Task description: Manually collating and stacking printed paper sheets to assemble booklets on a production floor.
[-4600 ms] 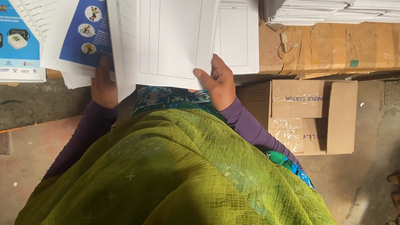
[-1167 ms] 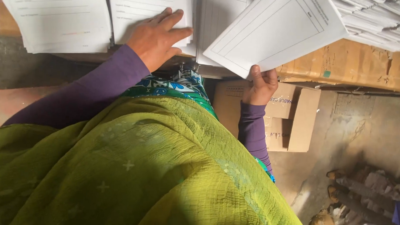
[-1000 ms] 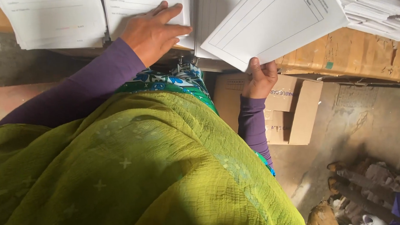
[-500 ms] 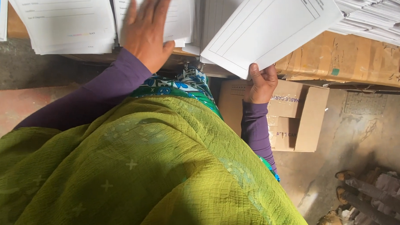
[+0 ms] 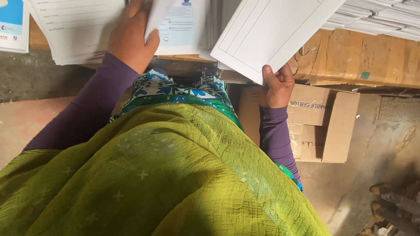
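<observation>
Sheet-picking at a paper-covered bench: judging by the frame, the step goes best if only the top leaf is peeled off the pile, lifted by its corner with thumb against fingers so the sheets under it stay squared, and then laid flush onto the bundle held in the other hand — edges matched before the grip tightens. Left hand [image 5: 132, 34], upper left of centre, is curled and closed on a white sheet [image 5: 162, 10], thumb under and fingers over, the leaf bending up off the printed stack [image 5: 183, 26] beneath; whether it has one sheet or two I cannot tell. Just left of it sits a pile of lined forms [image 5: 76, 25], and a blue-printed leaflet [image 5: 4, 23] lies at the far upper left. Right hand [image 5: 276, 85], right of centre, is clamped on the lower corner of a bundle of white ruled cards [image 5: 276, 29], held tilted above the bench edge — thumb on top, fingers hidden behind. Below it an open cardboard carton [image 5: 312, 123] stands on the floor, and more stacked paper [image 5: 383, 9] fills the upper right.
</observation>
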